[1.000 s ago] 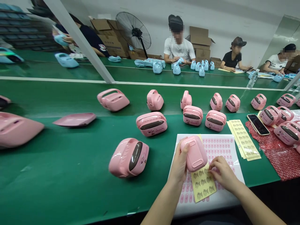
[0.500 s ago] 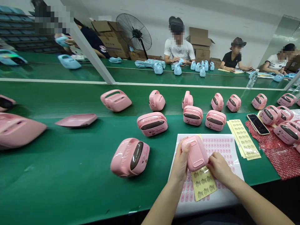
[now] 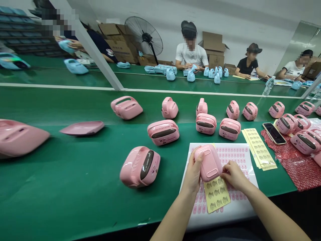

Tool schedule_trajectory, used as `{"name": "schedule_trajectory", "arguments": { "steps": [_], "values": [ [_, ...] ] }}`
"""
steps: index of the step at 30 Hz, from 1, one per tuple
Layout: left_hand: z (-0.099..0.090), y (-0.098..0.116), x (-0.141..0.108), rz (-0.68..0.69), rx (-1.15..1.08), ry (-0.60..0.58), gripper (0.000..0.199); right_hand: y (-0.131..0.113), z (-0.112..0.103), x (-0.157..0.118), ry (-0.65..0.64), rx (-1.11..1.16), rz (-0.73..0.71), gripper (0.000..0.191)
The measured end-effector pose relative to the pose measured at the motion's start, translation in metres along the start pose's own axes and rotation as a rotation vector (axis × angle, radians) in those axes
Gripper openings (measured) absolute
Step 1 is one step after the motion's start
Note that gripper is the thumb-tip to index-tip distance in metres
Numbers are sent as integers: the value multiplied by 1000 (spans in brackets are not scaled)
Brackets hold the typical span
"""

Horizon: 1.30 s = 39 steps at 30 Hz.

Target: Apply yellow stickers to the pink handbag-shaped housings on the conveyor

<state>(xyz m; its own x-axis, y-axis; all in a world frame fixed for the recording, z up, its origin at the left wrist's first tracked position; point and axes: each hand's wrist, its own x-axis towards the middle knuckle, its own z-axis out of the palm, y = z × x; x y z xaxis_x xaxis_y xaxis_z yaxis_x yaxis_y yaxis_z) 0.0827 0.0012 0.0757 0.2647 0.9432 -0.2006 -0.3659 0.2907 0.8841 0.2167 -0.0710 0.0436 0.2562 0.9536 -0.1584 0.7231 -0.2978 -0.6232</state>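
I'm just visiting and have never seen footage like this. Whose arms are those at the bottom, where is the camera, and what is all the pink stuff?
The camera sits on a worker's head, looking down at their own bare hands. The left hand grips a pink case, back side facing up; the right hand touches its lower edge, over a yellow label sheet lying on a white sticker sheet. More pink cases stand on the green table, beside a phone. The people opposite handle blue cases.
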Motion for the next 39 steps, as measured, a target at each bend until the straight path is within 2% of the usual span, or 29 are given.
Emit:
{"name": "schedule_trajectory", "arguments": {
  "steps": [4, 7, 12, 16, 19, 23, 30, 39],
  "values": [
    [1, 0, 0, 0, -9, -5, 52, 1, -2, -9, 1, 54, -65, 15],
    [1, -1, 1, 1, -1, -17, 52, 3, -6, -21, -67, 80, -118, 14],
    [1, -2, 2, 0, 17, -23, 56, 2, -32, -36, -160, 259, -234, 7],
    [4, -1, 0, 18, 48, -24, 55, -19, -61, -27, -70, 430, -314, 7],
    [7, -1, -1, 41, 50, -32, 52, -42, -73, -9, -33, 414, -303, 6],
    [7, -4, 0, 26, 25, -65, 51, -62, -74, 9, -62, 297, -267, 11],
    [5, -5, 1, 40, 58, -97, 50, -66, -71, 13, -115, 261, -251, 16],
    [6, -5, 1, 8, 19, -91, 53, -64, -63, 11, 75, 147, -313, 15]
  ]
}}
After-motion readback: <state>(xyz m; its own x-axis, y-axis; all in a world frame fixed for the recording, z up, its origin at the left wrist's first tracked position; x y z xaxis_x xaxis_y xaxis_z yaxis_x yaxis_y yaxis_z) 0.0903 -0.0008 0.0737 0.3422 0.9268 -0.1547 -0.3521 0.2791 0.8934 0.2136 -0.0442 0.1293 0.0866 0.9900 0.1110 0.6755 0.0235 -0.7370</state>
